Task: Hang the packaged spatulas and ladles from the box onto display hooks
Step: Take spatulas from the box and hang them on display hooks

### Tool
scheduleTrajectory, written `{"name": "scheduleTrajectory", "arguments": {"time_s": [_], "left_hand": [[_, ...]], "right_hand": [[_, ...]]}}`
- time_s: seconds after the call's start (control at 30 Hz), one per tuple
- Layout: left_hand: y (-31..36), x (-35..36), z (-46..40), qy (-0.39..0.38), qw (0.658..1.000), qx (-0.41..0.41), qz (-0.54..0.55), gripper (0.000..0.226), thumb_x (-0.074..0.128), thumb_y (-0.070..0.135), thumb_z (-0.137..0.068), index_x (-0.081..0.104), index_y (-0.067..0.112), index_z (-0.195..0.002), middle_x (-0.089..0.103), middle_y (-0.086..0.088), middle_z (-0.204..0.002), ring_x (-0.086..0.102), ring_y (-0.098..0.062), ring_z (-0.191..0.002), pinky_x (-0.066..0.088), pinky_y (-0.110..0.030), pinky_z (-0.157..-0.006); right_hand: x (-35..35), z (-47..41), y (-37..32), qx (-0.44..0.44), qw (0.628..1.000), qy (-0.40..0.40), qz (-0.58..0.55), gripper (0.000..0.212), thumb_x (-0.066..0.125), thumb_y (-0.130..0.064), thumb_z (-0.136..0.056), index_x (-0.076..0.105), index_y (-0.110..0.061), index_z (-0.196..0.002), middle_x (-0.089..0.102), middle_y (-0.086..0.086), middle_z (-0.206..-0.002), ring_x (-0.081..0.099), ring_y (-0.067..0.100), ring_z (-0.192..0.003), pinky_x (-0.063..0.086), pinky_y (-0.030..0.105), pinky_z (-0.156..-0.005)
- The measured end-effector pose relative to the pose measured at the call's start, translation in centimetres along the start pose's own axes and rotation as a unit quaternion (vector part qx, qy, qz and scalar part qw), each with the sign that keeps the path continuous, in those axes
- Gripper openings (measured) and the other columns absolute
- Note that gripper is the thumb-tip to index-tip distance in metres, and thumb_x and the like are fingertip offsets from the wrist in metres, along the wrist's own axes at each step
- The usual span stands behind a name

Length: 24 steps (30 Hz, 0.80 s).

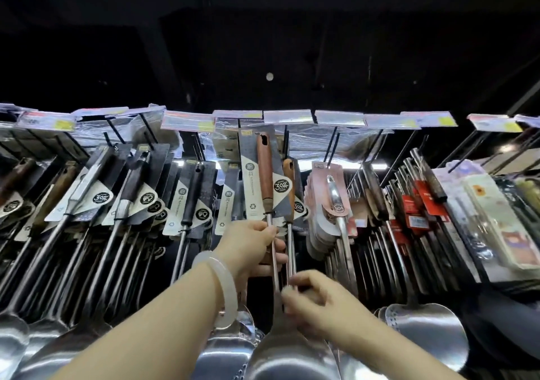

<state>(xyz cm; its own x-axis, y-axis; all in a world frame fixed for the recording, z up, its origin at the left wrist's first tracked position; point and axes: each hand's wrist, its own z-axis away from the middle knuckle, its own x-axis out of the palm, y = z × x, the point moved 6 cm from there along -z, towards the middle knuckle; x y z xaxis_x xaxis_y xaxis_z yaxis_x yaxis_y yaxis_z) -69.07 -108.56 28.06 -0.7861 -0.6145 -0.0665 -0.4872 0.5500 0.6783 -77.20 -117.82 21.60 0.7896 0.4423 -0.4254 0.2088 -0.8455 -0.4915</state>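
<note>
Spatula [270,233] with the wooden handle stands nearly upright between my two hands, its long axis running from the steel blade low in the view up to the hanging hole at the top, in front of the rack. My right hand [314,298] has its grip pinched round the steel shaft just above the blade. My left hand [251,248], with a pale bangle [217,286] on the wrist, grasps the same shaft higher up, just under the backing card [257,175]. I count two wood-handled pieces here: the one I hold and a second [289,192] just behind it to the right, card and all. Nearest me, several steel ladle bowls and blades [426,330] hang low. Beyond the hands, rows of packaged utensils [128,198] fill the display hooks [333,143] across the whole width; each row holds too many to count. Price tags [287,116] run in a line along the hook ends, about a dozen.
</note>
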Motion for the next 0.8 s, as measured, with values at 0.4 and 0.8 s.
{"name": "scheduleTrajectory", "arguments": {"time_s": [0.4,0.8], "left_hand": [[0.2,5.8,-2.1,-0.042,0.999,-0.013,0.017,0.025,0.040,0.016,-0.098,0.052,0.006,-0.117,0.051,-0.004,-0.068,0.052,-0.016,-0.052,0.050,-0.020,-0.042],[-2.0,5.4,-1.6,-0.012,1.000,-0.003,-0.007,0.022,0.041,0.014,-0.097,0.053,0.015,-0.079,0.054,-0.003,-0.068,0.054,-0.016,-0.052,0.049,-0.026,-0.053]], "right_hand": [[-2.1,3.2,5.2,0.071,0.992,-0.015,0.106,0.037,0.074,-0.036,-0.070,0.064,-0.024,-0.103,0.072,-0.006,-0.099,0.065,-0.005,-0.092,0.047,0.014,-0.093],[-2.0,-7.0,27.2,0.050,0.969,0.012,0.240,0.050,0.074,-0.030,-0.072,0.050,-0.012,-0.112,0.054,-0.011,-0.128,0.063,-0.004,-0.092,0.044,0.035,-0.099]]}}
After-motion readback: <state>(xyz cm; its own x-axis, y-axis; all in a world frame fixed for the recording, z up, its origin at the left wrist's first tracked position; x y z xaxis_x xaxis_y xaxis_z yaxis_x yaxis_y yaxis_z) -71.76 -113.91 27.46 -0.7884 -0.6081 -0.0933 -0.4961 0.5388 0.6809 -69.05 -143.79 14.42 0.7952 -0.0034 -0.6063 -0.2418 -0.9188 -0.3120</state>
